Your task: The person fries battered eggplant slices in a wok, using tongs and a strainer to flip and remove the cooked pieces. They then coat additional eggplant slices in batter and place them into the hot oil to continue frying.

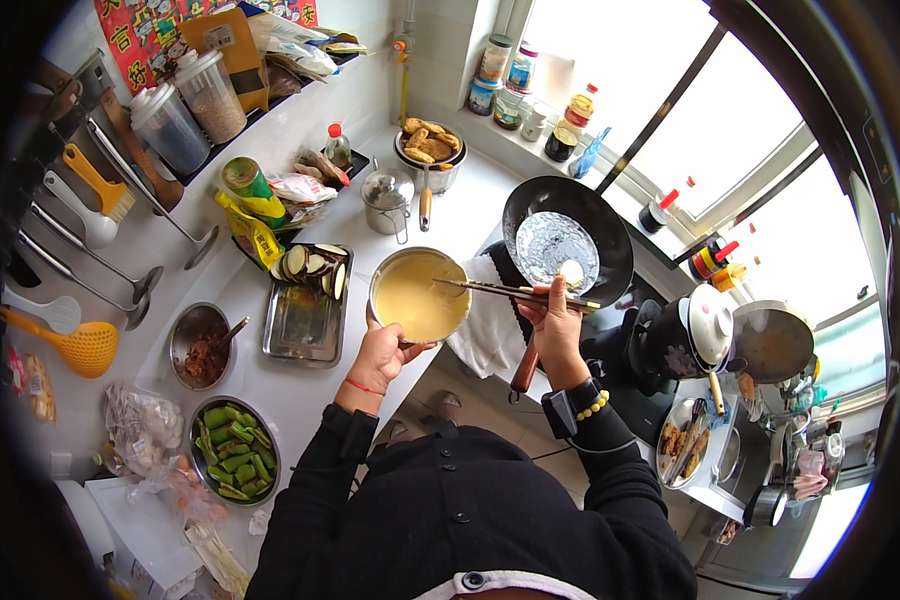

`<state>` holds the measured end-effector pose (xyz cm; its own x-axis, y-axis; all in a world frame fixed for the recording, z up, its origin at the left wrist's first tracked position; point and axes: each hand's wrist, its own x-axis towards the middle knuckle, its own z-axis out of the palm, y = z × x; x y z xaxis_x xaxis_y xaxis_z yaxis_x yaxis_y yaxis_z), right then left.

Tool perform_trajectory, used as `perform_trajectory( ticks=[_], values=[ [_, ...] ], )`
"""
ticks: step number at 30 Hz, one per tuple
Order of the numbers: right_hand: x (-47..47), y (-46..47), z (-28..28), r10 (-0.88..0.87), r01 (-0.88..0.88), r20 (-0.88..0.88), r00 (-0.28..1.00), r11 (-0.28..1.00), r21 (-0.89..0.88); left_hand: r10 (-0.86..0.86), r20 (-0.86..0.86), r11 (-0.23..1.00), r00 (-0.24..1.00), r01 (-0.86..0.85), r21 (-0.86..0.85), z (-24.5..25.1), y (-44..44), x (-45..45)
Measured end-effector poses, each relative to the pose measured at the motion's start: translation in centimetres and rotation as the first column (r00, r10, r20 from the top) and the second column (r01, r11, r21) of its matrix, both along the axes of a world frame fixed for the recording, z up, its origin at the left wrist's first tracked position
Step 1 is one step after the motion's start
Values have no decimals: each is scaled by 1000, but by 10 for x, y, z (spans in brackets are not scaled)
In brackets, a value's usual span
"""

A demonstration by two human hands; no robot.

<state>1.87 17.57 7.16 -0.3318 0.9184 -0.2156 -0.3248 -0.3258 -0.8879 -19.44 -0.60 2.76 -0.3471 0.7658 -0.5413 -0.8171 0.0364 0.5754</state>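
Note:
My left hand (pixel 381 355) grips the rim of a metal bowl of pale yellow batter (pixel 417 296), tilted slightly over the counter's edge. In my right hand (pixel 552 319) is a pair of chopsticks (pixel 495 288), whose tips reach over the batter. Beyond my right hand a black wok (pixel 616 251) holds clear, bubbling liquid with one pale battered piece (pixel 572 273) in it. A metal tray (pixel 304 330) with sliced eggplant (pixel 318 268) lies left of the batter bowl. Farther left are a bowl of minced meat (pixel 208 358) and a bowl of stuffed green peppers (pixel 234 450).
Fried pieces fill a strainer (pixel 429 144) on a pot at the back, beside a lidded metal pot (pixel 387 196). The wok's wooden handle (pixel 525 367) points towards me. A white cloth (pixel 483 322) lies at the counter's edge. A lidded pot (pixel 675 337) stands to the right.

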Motion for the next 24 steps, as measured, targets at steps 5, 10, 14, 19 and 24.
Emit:
perform_trajectory(
  ticks=[5, 10, 14, 19, 24],
  values=[
    [6, 13, -2, -26, 10, -92, 995, 985, -170, 9, -30, 1000, 1000, -10, -27, 1, 5, 1],
    [7, 17, -3, -65, 9, -157, 985, 943, -332, 4, 8, 1000, 1000, -4, 26, 2, 10, 3],
    [6, 20, 6, -61, -19, -211, 976, 933, -358, 13, -4, 1000, 1000, -13, 3, 2, 12, 4],
    [5, 22, 13, -85, 5, -212, 974, 935, -355, -3, 42, 1000, 999, 1, 27, 3, 11, 4],
    [8, 23, 5, -72, -12, -201, 977, 921, -389, 0, 66, 1000, 998, -2, 28, 2, 13, 6]
  ],
)
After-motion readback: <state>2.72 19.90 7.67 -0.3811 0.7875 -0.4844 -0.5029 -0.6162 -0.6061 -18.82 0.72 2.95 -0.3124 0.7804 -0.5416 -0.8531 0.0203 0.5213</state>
